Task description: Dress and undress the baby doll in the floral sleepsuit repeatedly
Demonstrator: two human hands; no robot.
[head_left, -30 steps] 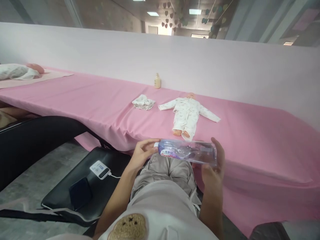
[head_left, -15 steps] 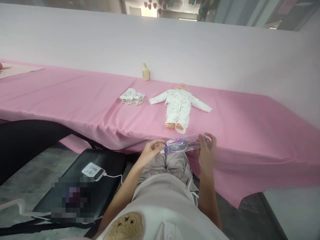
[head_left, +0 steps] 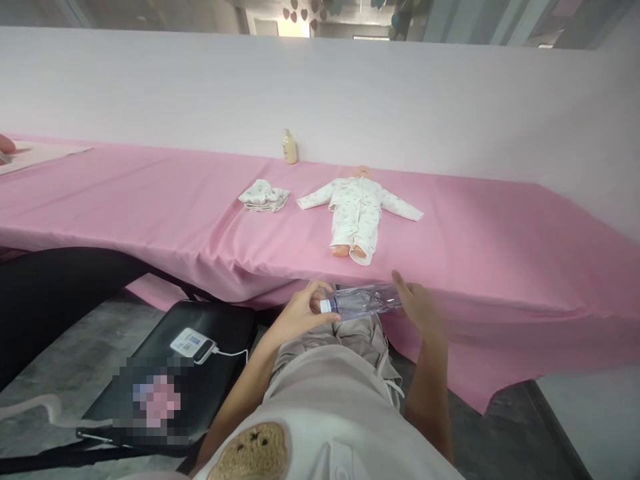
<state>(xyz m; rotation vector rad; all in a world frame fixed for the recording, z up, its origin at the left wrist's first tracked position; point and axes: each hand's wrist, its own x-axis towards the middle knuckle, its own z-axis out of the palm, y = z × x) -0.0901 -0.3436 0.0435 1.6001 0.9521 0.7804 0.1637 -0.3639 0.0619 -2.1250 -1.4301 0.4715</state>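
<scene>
A clear plastic water bottle (head_left: 363,300) lies sideways between my hands, just in front of the pink table's edge and above my lap. My left hand (head_left: 300,310) is closed around its white-capped end. My right hand (head_left: 419,303) grips the bottle's base with the fingers curled round it. On the pink table (head_left: 500,247) beyond, a baby doll (head_left: 357,210) in white pyjamas lies on its back, feet toward me. A folded white cloth (head_left: 264,197) rests to the doll's left, and a small cream bottle (head_left: 289,148) stands by the wall.
A black chair (head_left: 220,327) to my left holds a white power bank (head_left: 193,345) with a cable and a blurred phone (head_left: 155,400). A second black chair back (head_left: 60,287) is further left. Another person's hand (head_left: 6,143) shows at the far left table edge.
The bottle has turned in my hands, so its label no longer faces me, and it sits slightly lower. My left hand has closed over the cap end. The view tilted down after the first frame.
</scene>
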